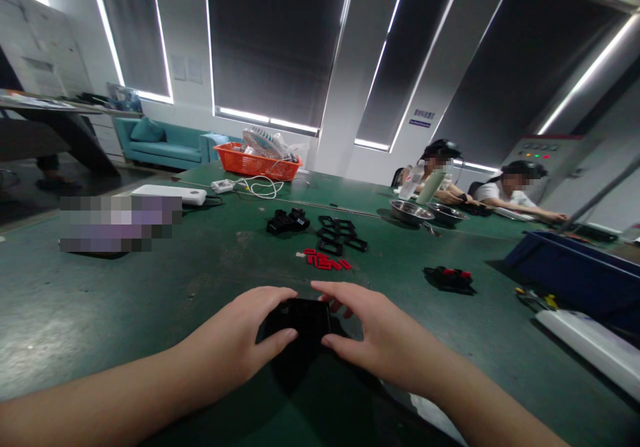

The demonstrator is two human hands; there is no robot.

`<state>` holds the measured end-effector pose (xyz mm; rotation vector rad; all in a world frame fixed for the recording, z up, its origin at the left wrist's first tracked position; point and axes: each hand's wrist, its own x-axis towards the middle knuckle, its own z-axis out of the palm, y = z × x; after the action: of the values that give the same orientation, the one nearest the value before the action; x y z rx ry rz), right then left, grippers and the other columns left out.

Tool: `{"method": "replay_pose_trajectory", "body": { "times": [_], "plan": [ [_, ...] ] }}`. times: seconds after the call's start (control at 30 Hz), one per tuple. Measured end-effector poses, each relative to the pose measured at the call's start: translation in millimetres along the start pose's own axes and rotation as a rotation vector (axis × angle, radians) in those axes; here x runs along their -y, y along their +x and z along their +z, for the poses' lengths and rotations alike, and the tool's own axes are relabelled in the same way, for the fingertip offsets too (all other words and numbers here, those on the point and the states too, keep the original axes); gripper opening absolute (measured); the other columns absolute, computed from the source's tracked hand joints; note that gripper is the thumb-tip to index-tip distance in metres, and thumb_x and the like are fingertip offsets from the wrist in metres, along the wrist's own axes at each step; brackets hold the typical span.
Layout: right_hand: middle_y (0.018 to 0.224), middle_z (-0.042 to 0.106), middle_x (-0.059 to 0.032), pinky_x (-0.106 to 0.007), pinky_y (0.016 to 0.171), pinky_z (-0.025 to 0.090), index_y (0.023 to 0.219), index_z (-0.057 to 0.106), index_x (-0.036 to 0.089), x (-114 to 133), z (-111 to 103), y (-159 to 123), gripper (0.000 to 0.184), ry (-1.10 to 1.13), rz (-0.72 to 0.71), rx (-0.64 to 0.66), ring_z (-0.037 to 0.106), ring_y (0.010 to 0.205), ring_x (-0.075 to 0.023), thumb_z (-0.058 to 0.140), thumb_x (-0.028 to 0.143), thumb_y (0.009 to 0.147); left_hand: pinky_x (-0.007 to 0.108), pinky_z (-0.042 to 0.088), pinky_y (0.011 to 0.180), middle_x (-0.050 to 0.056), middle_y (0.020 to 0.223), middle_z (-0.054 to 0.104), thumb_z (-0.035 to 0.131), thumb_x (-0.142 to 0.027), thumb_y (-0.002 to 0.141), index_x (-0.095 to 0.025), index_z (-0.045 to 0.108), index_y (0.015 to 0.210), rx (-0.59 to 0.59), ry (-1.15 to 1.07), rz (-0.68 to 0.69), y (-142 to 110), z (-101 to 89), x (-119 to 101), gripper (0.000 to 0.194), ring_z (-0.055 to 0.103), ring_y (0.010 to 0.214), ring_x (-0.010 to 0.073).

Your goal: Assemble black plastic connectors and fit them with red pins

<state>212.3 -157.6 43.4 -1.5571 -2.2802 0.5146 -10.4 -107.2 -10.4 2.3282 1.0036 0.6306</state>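
Read the clock around the black piece [311, 318], held in both hands at the centre. At ten, see a white device [175, 195] lying flat on the green table [220, 260]. At nine, find the left hand [250, 317] grasping the piece's left end between thumb and fingers, probably to steady it. At eleven, an orange basket [255, 166], apparently corralling loose items. Near twelve, dark clustered parts [287, 222]. At one, red pieces [325, 264] and, beyond, black frames [330, 252], seemingly grouped by kind for easy picking. At three, the right hand [373, 320] lightly grasping the opposite end, likely for balance; cannot tell how firmly. At two, steel bowls [409, 218]. Toward three, a black-and-red bundle [450, 280] set apart, then a blue bin [575, 277].
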Motion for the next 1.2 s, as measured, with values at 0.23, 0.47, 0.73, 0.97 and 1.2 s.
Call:
{"method": "replay_pose_trajectory", "body": {
  "times": [0.23,0.47,0.73,0.97,1.2],
  "plan": [
    [0.127,0.066,-0.0111,-0.047,0.1,0.047,0.137,0.053,0.023,-0.9,0.2,0.2,0.063,0.009,-0.007,-0.008,0.062,0.112,-0.0263,0.072,0.02,0.077,0.047,0.042,0.105,0.01,0.129,0.064,0.058,-0.031,0.085,-0.021,0.059,0.127,0.013,0.012,-0.011,0.5,-1.4,-2.3,0.043,0.058,0.119,0.0289],
    [0.13,0.064,-0.0112,-0.046,0.101,0.047,0.139,0.051,0.021,0.2,0.1,0.6,0.064,-0.004,0.006,0.013,0.062,0.112,-0.0261,0.071,0.021,0.078,0.047,0.041,0.106,0.01,0.13,0.063,0.057,-0.031,0.085,-0.02,0.058,0.128,0.024,0.016,-0.02,1.0,-1.3,-2.4,0.044,0.057,0.12,0.0292],
    [0.131,0.063,-0.0104,-0.046,0.101,0.047,0.139,0.051,0.022,0.5,-0.9,-0.3,0.063,-0.005,0.007,0.013,0.061,0.113,-0.026,0.071,0.021,0.079,0.048,0.039,0.107,0.011,0.131,0.062,0.055,-0.032,0.086,-0.018,0.057,0.129,0.049,0.022,-0.025,0.0,-2.2,-4.1,0.046,0.055,0.122,0.0298],
    [0.135,0.061,-0.0103,-0.045,0.102,0.046,0.14,0.05,0.021,0.9,-1.3,0.4,0.065,-0.008,0.025,0.039,0.061,0.113,-0.0259,0.071,0.022,0.079,0.049,0.039,0.107,0.011,0.132,0.061,0.054,-0.031,0.086,-0.018,0.056,0.13,0.055,0.029,-0.016,0.5,-0.9,-2.3,0.046,0.055,0.122,0.0288],
    [0.135,0.061,-0.0092,-0.044,0.102,0.045,0.141,0.049,0.022,-0.8,-0.6,0.5,0.065,-0.017,0.026,0.048,0.06,0.113,-0.025,0.069,0.024,0.08,0.049,0.038,0.108,0.012,0.133,0.06,0.053,-0.032,0.086,-0.017,0.056,0.13,0.069,0.043,-0.026,-0.6,-1.6,-2.4,0.047,0.053,0.123,0.0292]
  ]
}}
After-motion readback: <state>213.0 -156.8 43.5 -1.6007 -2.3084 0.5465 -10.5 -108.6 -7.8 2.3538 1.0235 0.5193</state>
